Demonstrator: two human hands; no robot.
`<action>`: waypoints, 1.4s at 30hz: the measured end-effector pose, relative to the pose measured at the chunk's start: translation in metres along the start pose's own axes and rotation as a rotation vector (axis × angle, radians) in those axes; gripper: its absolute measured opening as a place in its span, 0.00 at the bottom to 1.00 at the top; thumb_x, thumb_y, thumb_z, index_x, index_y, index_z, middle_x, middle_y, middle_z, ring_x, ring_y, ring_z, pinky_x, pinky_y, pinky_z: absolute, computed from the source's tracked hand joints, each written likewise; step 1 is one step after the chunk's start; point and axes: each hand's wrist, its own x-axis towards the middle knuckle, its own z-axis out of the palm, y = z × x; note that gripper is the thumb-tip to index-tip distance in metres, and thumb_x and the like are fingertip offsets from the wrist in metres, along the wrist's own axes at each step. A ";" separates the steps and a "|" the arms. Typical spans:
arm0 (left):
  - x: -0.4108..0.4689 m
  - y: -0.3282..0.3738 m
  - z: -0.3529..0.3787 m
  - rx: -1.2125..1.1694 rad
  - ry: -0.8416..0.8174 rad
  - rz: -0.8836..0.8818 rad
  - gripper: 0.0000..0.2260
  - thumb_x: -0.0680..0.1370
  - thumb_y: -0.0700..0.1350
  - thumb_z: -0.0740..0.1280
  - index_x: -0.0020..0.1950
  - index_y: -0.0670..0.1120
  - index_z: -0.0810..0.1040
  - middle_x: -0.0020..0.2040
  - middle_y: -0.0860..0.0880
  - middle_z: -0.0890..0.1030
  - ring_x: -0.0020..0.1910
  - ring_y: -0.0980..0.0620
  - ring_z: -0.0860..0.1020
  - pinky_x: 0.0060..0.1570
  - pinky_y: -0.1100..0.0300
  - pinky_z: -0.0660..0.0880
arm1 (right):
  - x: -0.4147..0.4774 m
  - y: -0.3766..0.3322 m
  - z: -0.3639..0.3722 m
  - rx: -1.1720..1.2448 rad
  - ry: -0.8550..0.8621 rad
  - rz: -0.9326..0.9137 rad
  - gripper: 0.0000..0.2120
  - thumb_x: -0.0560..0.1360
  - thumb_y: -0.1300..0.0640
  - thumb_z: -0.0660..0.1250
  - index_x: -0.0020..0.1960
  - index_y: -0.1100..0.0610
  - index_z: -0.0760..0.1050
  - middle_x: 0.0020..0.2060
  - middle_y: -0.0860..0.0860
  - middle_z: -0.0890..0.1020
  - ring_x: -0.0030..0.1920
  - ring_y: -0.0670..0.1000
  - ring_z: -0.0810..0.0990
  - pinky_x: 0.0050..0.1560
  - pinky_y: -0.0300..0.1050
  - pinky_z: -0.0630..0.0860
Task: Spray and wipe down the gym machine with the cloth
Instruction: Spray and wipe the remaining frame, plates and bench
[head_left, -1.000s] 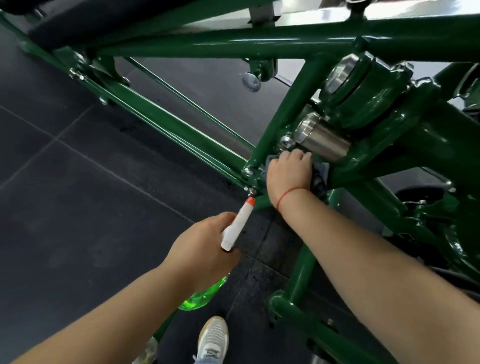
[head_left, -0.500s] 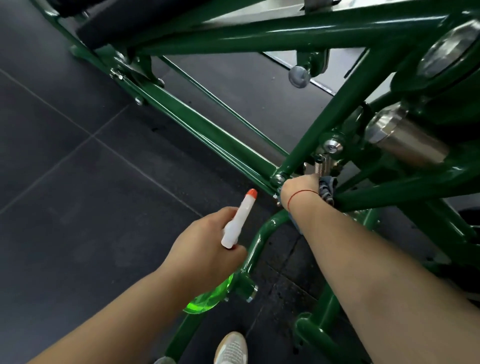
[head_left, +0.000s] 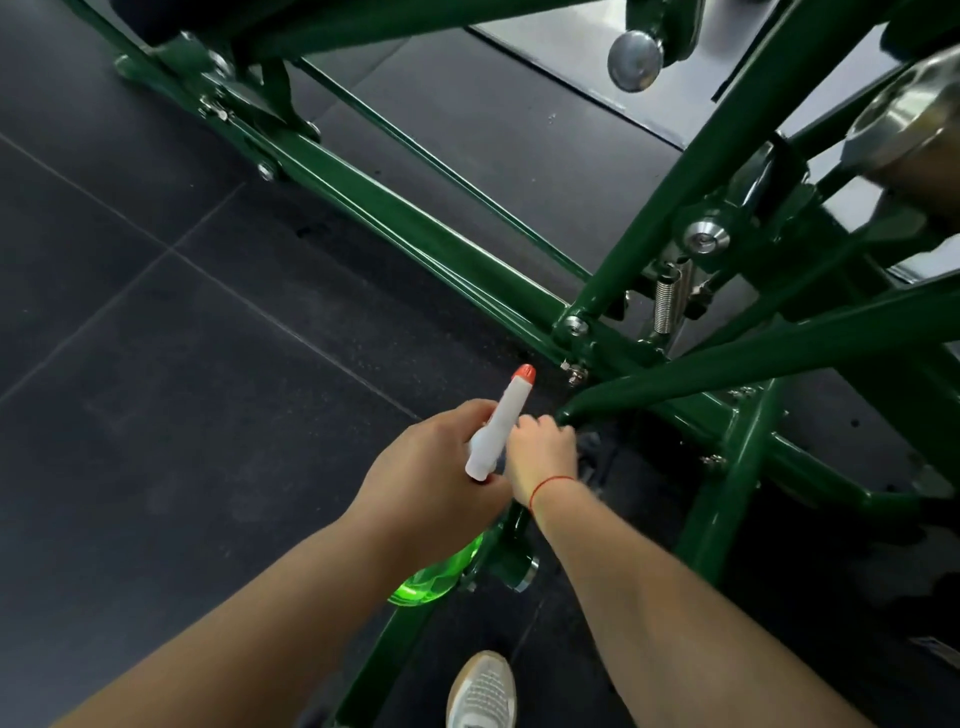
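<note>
My left hand (head_left: 431, 467) is gripping the green spray bottle (head_left: 497, 426), nozzle pointing away. Just beyond, my right hand (head_left: 543, 457) is curling round the cloth (head_left: 589, 449), mostly hidden, rubbing the gym machine's curved frame tube (head_left: 675, 379). I am wiping; the next move probably means sliding further along that tube.

Dim, glossy glare, wide-angle edge distortion

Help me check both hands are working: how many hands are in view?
2. The left hand holds the spray bottle at lower centre; the right hand, just beside it, grips the cloth by the curved green bar. No others visible.
</note>
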 end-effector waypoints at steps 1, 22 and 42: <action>0.001 0.000 0.001 0.003 -0.009 0.007 0.17 0.74 0.42 0.68 0.58 0.58 0.75 0.32 0.59 0.75 0.31 0.61 0.72 0.30 0.66 0.65 | -0.007 0.000 0.002 0.075 -0.012 -0.007 0.17 0.78 0.56 0.62 0.67 0.51 0.69 0.61 0.52 0.75 0.64 0.58 0.71 0.62 0.55 0.69; 0.052 -0.022 0.033 0.064 -0.052 0.110 0.16 0.71 0.42 0.67 0.55 0.58 0.75 0.42 0.52 0.81 0.34 0.51 0.74 0.40 0.46 0.77 | 0.026 0.096 0.026 2.410 0.390 0.776 0.16 0.81 0.48 0.60 0.44 0.58 0.77 0.32 0.51 0.82 0.30 0.48 0.81 0.29 0.37 0.75; 0.004 -0.019 0.009 0.177 -0.087 0.114 0.19 0.74 0.41 0.68 0.60 0.60 0.74 0.40 0.55 0.79 0.34 0.55 0.74 0.33 0.56 0.69 | -0.046 0.010 0.035 1.127 0.126 0.814 0.23 0.80 0.49 0.60 0.71 0.58 0.67 0.66 0.60 0.76 0.63 0.62 0.76 0.56 0.49 0.71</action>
